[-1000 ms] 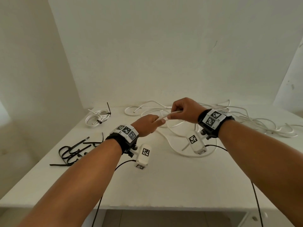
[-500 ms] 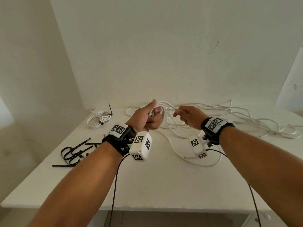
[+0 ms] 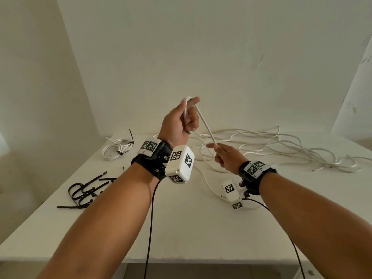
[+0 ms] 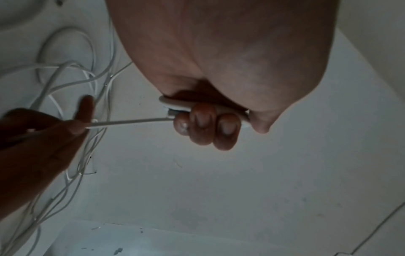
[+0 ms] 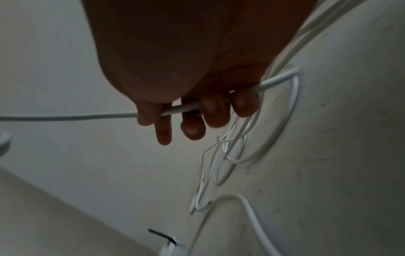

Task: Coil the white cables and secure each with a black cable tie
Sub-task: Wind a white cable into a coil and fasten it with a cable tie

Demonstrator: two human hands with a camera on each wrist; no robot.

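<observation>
My left hand (image 3: 184,119) is raised above the table and grips a folded end of a white cable (image 3: 204,121), with fingers (image 4: 206,124) curled round it. The cable runs taut down to my right hand (image 3: 221,155), which holds it between thumb and curled fingers (image 5: 197,114). From there it trails into a loose tangle of white cables (image 3: 281,150) across the back right of the table. A coiled cable (image 3: 115,149) bound with a black tie lies at the back left. Several black cable ties (image 3: 86,191) lie in a pile at the left.
The white table (image 3: 181,228) stands in a corner, with walls behind and to the left. Its front edge is near me. Black wires hang from both wrist cameras over the table front.
My left hand has risen well above the table with the cable end. The right hand has dropped lower and toward me, so the cable now stretches between them.
</observation>
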